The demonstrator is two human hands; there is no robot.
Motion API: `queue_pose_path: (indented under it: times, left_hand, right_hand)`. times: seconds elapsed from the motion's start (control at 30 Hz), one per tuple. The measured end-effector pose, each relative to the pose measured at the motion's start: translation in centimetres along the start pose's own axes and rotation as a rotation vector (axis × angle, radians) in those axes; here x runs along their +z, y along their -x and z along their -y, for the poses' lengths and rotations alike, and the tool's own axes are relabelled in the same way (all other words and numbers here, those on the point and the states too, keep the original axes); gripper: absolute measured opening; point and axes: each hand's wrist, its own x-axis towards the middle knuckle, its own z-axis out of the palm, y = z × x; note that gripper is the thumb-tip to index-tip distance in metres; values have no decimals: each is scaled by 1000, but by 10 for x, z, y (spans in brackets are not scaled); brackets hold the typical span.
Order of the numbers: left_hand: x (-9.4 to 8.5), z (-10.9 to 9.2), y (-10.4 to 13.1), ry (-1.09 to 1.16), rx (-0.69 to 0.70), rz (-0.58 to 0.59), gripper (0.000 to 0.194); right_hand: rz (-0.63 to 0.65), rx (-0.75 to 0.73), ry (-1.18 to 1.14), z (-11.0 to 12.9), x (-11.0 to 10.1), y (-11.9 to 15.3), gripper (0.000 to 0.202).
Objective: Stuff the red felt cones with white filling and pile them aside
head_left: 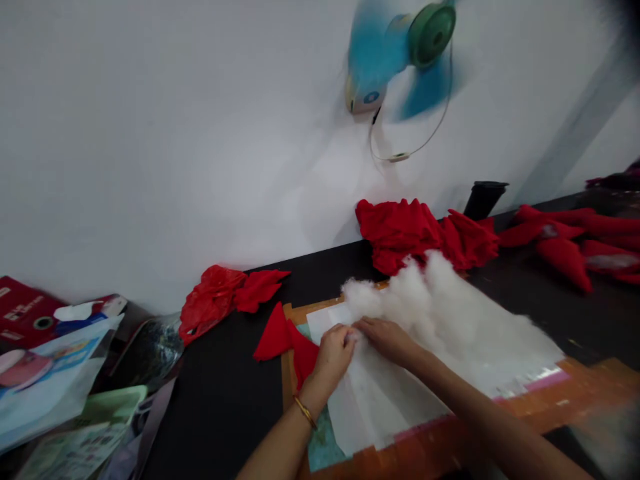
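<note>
Both hands meet over a white sheet at the near edge of a heap of fluffy white stuffing. My left hand point(337, 348), with a gold bangle at the wrist, has its fingers curled in a pinch around a small bit of whitish material. Beside it, my right hand point(384, 335) bends its fingers down, the tips close to the left fingertips; what they hold is hidden. The white stuffing point(420, 297) lies just behind the hands. Two pointed red cloth pieces point(275, 333) rest left of my left hand, at the sheet's left side.
Red cloth point(400, 230) is piled by the wall, with a black cup point(485, 199) behind it. Stuffed red pieces point(565, 250) lie at the right. A red plastic bag point(213, 300), a green basket point(135, 397) and packages stand left. A blue fan point(380, 50) hangs above.
</note>
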Motion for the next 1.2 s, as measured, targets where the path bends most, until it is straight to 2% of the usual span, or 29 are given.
queue_pose_path:
  times: [0.07, 0.17, 0.27, 0.33, 0.4, 0.5, 0.6, 0.67, 0.8, 0.9, 0.93, 1.03, 1.13, 1.2]
  left_hand:
    - [-16, 2, 5, 45, -60, -70, 9]
    - [-46, 10, 15, 158, -179, -171, 14]
    - [-64, 13, 25, 332, -277, -207, 28]
    - [-61, 9, 31, 453, -312, -193, 36]
    - [-48, 2, 36, 551, -333, -167, 40]
    - [-27, -6, 45, 662, -348, -128, 38]
    - [-20, -3, 53, 599, -362, -115, 30]
    - [-23, 2, 57, 514, -380, -127, 23]
    - [-30, 13, 62, 481, -407, -149, 19]
    - [-20, 13, 71, 446, -400, -119, 16]
    - [-15, 12, 76, 422, -389, -99, 14]
    - [-9, 2, 90, 343, -341, -43, 17]
    - [-23, -5, 101, 171, -224, -34, 38]
    - [-39, -3, 104, -86, -80, -83, 39]
  right_hand:
    - [-35, 60, 29, -13, 2, -4, 39]
    - [-73, 136, 64, -28, -3, 1, 45]
    - [-127, 149, 67, -18, -12, 12, 56]
    - [-201, 96, -8, 7, -12, 18, 52]
    - [-245, 42, -218, 39, -6, 21, 43]
    - [-225, 141, -544, 75, 14, 22, 37]
    - [-215, 253, -680, 80, 31, 24, 12]
    - [-215, 288, -656, 75, 35, 27, 7]
    - [-191, 250, -514, 70, 30, 36, 15]
    - [-97, 183, -533, 77, 34, 48, 43]
    - [-68, 165, -544, 79, 37, 53, 44]
    - [-68, 158, -511, 78, 49, 70, 15]
    - [-147, 234, -448, 68, 55, 82, 8]
    - [-196, 304, -413, 62, 52, 84, 13]
